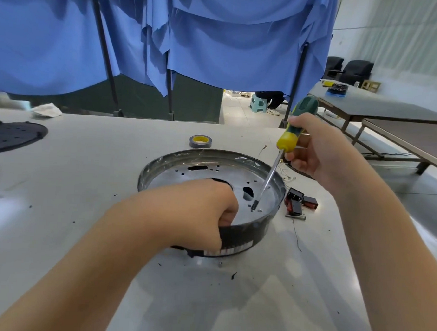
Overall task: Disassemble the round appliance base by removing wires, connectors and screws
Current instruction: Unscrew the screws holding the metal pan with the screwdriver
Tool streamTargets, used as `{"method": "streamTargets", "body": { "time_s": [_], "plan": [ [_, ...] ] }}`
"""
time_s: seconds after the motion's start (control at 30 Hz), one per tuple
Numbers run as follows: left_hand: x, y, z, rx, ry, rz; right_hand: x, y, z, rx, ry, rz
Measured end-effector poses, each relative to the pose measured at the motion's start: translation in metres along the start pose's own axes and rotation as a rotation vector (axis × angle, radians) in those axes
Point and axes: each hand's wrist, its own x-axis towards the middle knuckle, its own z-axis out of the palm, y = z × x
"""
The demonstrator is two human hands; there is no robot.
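Now round base (207, 170) under left hand (198, 209) (screwdriver (286, 140) in right hand (313, 149))

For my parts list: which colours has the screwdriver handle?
Green with a yellow collar, on the screwdriver; head view.

On your white worktable (69, 184) lies a grey roll of tape with a yellow core (200, 141), and a black perforated round plate (12, 136) sits at the left edge. A crumpled white cloth (46, 109) rests at the far edge. Blue fabric drapes (193, 39) hang over dark poles behind. A teal plastic stool (258, 103) stands beyond, near two black armchairs (351, 71).
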Motion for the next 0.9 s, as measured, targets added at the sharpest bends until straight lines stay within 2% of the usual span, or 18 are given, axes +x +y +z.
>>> {"method": "streamTargets", "body": {
  "time_s": [0.1,0.27,0.33,0.47,0.63,0.7,0.77,0.83,0.9],
  "plan": [
    [-0.001,-0.006,-0.007,-0.100,0.046,0.002,-0.002,-0.004,-0.002,0.048,-0.010,0.003],
    [-0.003,-0.012,-0.011,-0.132,0.089,0.009,-0.005,-0.010,-0.006,0.062,-0.061,-0.024],
    [-0.004,-0.014,-0.012,-0.138,0.095,0.004,-0.011,-0.015,-0.008,0.062,-0.153,-0.042],
    [-0.005,-0.020,-0.017,-0.170,0.098,0.012,-0.033,-0.026,-0.006,0.002,-0.463,-0.088],
    [-0.009,-0.032,-0.025,-0.306,0.162,0.028,-0.055,-0.031,0.010,-0.364,-0.689,-0.182],
    [-0.008,-0.036,-0.025,-0.348,0.200,0.034,-0.064,-0.031,0.015,-0.617,-0.837,-0.298],
    [-0.007,-0.038,-0.026,-0.370,0.221,0.051,-0.071,-0.029,0.021,-0.794,-0.994,-0.332],
    [-0.006,-0.038,-0.025,-0.396,0.234,0.073,-0.076,-0.024,0.031,-0.931,-1.009,-0.298],
    [-0.004,-0.038,-0.025,-0.404,0.235,0.073,-0.078,-0.015,0.042,-1.082,-0.941,-0.311]
  ]
}}
